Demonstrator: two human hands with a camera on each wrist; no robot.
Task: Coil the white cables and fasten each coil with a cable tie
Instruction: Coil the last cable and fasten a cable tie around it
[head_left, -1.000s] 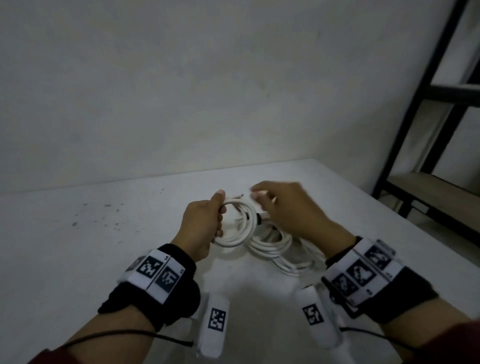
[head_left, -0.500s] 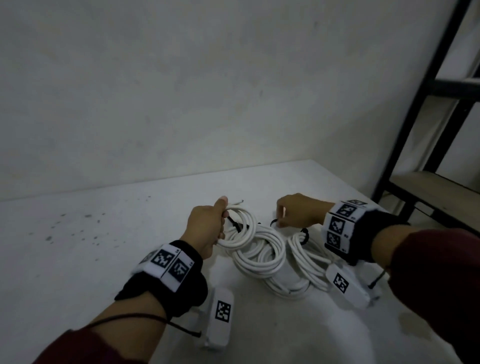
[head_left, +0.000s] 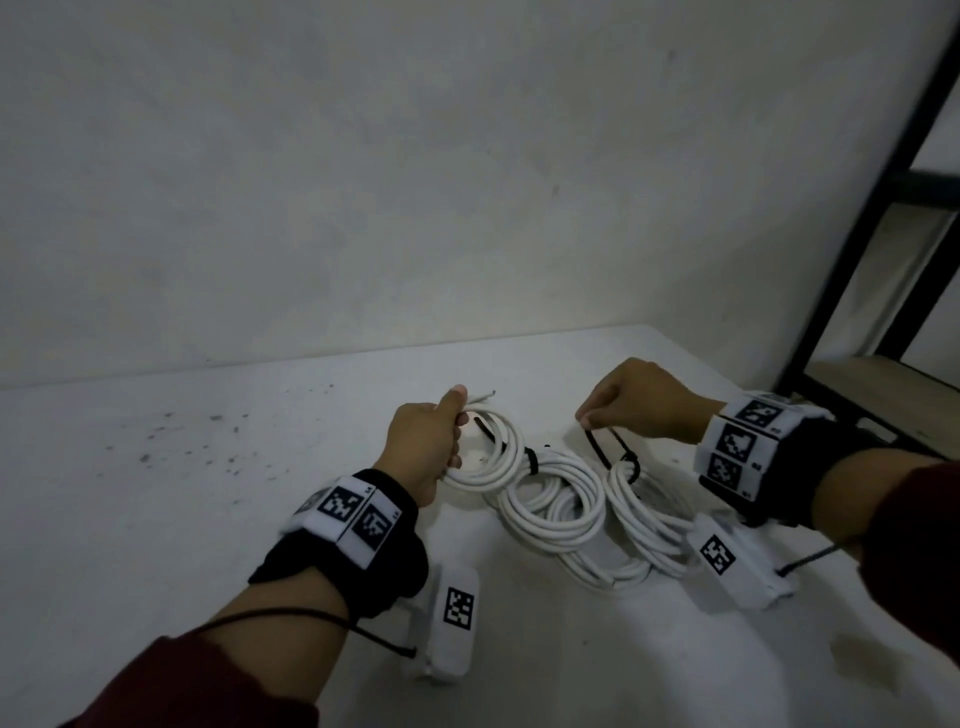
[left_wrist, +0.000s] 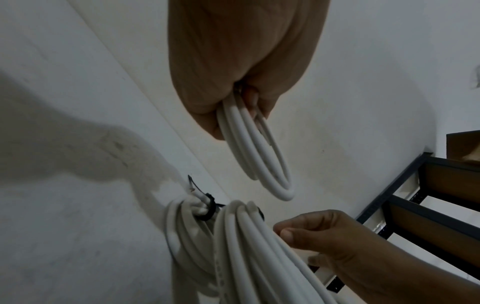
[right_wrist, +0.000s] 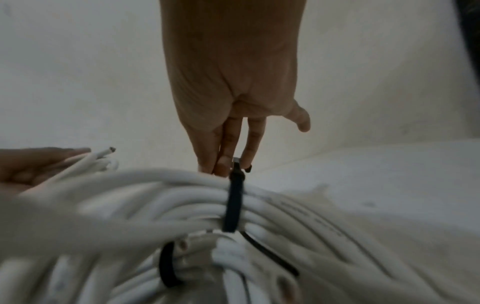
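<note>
My left hand (head_left: 423, 441) closes round a smooth, round coil of white cable (head_left: 485, 452), its fingers hidden behind the loops; a cut cable end pokes out past my thumb. My right hand (head_left: 641, 402) pinches the thin black cable tie (head_left: 605, 447) cinched round another coil (head_left: 644, 514) lying on the pale, speckled table (head_left: 208, 493). The right wrist view blurs the nearest loops
</note>
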